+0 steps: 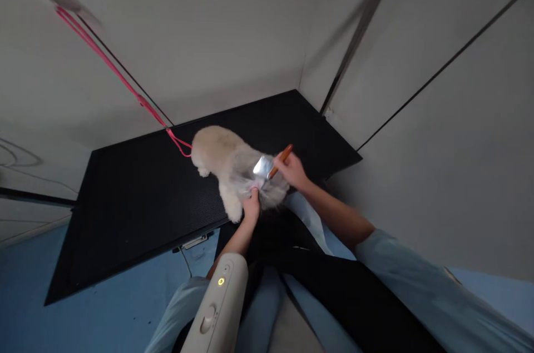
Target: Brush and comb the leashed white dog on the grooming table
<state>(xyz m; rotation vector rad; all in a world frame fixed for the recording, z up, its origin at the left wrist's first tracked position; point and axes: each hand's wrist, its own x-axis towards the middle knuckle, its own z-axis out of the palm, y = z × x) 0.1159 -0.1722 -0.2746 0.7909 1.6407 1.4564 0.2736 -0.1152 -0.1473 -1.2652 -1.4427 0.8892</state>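
Note:
A small cream-coloured furry animal (217, 147) stands on a black ribbed table (167, 192), with its fluffy grey-white end nearest me. My right hand (292, 170) grips the orange wooden handle of a brush (280, 160), whose wide metal head lies against the fur. My left hand (252, 205) is closed on the same fluffy part, thumb up, just below the brush head. A white device (219, 306) with a lit yellow button rises from the bottom edge, in front of my left forearm; what holds it is not visible.
A pink loop leash (108, 64) runs from the upper left down to the animal's far end. Dark metal bars (354, 44) slant behind the table at the right. Pale walls stand behind, and a blue floor (104, 319) shows below left.

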